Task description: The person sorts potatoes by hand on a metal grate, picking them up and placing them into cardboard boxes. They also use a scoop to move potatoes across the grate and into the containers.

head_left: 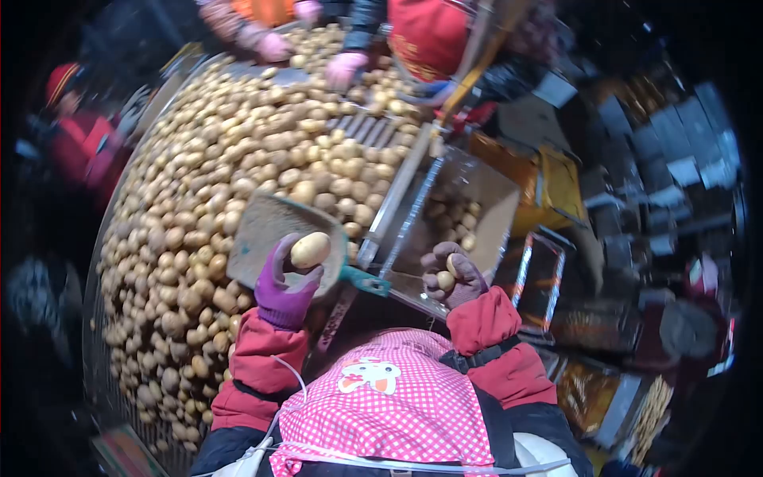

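left hand (284,288), in a purple glove, closed around one large potato (310,250) at the 6 o'clock edge of a grey scoop (266,222). right hand (455,276), at 3 o'clock of it, clutching small potatoes (446,280) beside a metal chute (485,187). potato heap (238,143) spread from 9 to 12 o'clock.

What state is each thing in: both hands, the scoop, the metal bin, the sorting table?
left hand: gloved, raised, gripping one large potato.
right hand: gloved, closed on small potatoes.
scoop: lying at the pile's edge, pan dusty, no potatoes seen in it.
metal bin: holds a few potatoes, mostly bare.
sorting table: heaped with potatoes, some slats showing.
co-worker's hand: pink-gloved, down on the pile.
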`<state>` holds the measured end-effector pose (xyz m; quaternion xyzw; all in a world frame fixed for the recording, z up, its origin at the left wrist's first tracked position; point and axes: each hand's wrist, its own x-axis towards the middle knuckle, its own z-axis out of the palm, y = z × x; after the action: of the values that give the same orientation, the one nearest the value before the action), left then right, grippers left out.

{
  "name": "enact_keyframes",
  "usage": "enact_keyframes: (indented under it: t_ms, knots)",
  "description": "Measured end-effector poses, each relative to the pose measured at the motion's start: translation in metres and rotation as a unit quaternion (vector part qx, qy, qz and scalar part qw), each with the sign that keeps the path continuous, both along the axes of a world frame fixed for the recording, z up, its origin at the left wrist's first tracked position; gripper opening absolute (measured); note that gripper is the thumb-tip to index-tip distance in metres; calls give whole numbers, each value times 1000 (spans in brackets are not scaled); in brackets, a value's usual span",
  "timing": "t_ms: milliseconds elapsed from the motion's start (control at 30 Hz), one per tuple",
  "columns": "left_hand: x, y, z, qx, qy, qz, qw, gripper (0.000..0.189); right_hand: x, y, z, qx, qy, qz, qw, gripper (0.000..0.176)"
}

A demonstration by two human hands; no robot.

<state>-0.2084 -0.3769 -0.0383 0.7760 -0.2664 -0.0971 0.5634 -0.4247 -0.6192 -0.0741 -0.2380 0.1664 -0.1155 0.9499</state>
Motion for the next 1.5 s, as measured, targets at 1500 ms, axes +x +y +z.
enact_keyframes:
  t_ms: [1500]
  knots:
    - [-52, -51, 21, 50, 33, -199, 978, 65, -71, -221, -4, -36, 195, -424, 884, 52]
